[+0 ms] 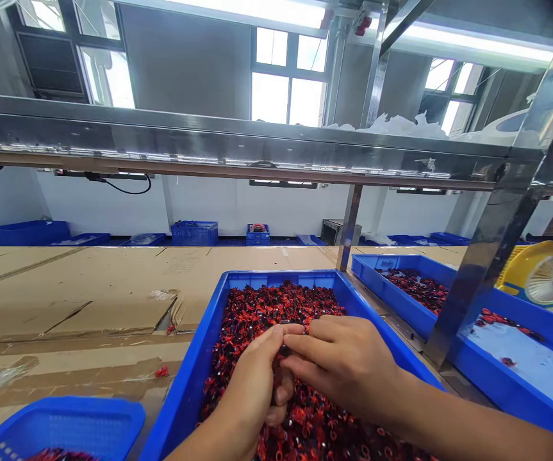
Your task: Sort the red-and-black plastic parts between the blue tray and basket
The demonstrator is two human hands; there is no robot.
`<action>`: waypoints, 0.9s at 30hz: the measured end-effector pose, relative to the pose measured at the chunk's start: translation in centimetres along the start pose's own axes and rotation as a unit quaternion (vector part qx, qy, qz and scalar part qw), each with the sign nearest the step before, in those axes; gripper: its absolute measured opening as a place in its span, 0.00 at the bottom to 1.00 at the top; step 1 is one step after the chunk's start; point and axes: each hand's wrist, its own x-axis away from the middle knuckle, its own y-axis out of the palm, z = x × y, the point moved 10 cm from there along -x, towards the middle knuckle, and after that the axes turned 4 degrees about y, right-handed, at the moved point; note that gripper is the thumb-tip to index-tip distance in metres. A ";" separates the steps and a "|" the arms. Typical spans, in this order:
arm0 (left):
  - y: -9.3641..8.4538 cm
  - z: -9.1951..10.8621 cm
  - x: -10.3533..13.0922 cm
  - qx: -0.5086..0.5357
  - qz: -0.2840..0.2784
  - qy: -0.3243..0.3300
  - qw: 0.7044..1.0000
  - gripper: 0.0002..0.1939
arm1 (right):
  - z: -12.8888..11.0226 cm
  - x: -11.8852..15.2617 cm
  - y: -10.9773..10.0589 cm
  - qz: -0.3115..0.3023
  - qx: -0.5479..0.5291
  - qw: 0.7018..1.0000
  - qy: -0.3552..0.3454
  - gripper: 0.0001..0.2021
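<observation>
My left hand (255, 365) and my right hand (348, 355) meet over a deep blue plastic bin (192, 346). Their fingertips are pinched together, and whatever sits between them is hidden by the fingers. The left hand's lower fingers curl inward below the pinch. Heaped in the bin under both hands are many small glossy red and black pieces (276, 301), some ring-shaped; their exact kind is too small to tell.
At lower left stands a blue perforated basket (88, 416) with similar pieces. A loose red piece (161, 371) lies on the cardboard-covered table (113, 275). To the right are a long blue tray (521, 390), a metal post (478, 256) and a yellow fan (545, 272). A metal shelf (209, 137) spans overhead.
</observation>
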 end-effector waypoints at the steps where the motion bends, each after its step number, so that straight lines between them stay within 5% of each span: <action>1: 0.1 -0.7 -0.1 -0.004 -0.010 -0.025 1.000 0.28 | 0.1 0.0 -0.1 0.003 -0.007 1.000 0.005 0.09; 5: 0.3 -2.2 -0.5 0.028 -0.045 -0.085 0.995 0.38 | 0.3 0.0 -0.2 0.006 -0.016 1.000 0.019 0.09; 9: -0.7 -1.6 -1.0 0.068 -0.003 -0.068 0.995 0.38 | 0.0 -0.1 -0.5 0.007 -0.014 1.000 0.018 0.07; 11: -1.1 -1.4 -1.1 0.092 0.018 -0.058 0.994 0.38 | 0.6 -0.2 -0.7 0.006 -0.083 0.995 0.050 0.05; 13: -1.1 -1.2 -1.2 0.131 0.026 -0.048 0.990 0.36 | 2.6 -0.2 0.4 -0.032 -0.246 0.958 0.144 0.04; 15: -1.1 -1.1 -1.2 0.176 0.027 -0.044 0.983 0.34 | 4.5 0.5 3.4 -0.101 -0.476 0.832 0.267 0.08; 18: -1.1 -0.7 -1.3 0.230 0.024 -0.036 0.972 0.30 | 4.2 1.7 7.3 -0.172 -0.734 0.551 0.357 0.14; 20: -1.3 -0.3 -1.5 0.252 0.025 -0.023 0.967 0.29 | 4.0 1.7 8.3 -0.171 -0.795 0.459 0.358 0.17; 21: -1.4 -0.1 -1.6 0.260 0.027 -0.014 0.965 0.30 | 4.1 1.6 8.6 -0.165 -0.798 0.459 0.354 0.17; 22: -1.6 0.1 -1.6 0.266 0.033 -0.006 0.963 0.30 | 4.3 1.5 8.7 -0.156 -0.786 0.490 0.344 0.17; 24: -2.1 0.3 -1.5 0.277 0.056 0.006 0.959 0.30 | 4.8 0.8 7.7 -0.130 -0.702 0.637 0.290 0.16; 26: -2.4 0.5 -1.3 0.294 0.076 0.012 0.953 0.29 | 3.7 -0.3 5.0 -0.098 -0.549 0.816 0.150 0.12; 27: -2.4 0.6 -1.2 0.307 0.079 0.012 0.948 0.28 | 2.5 -0.5 3.6 -0.082 -0.465 0.879 0.066 0.10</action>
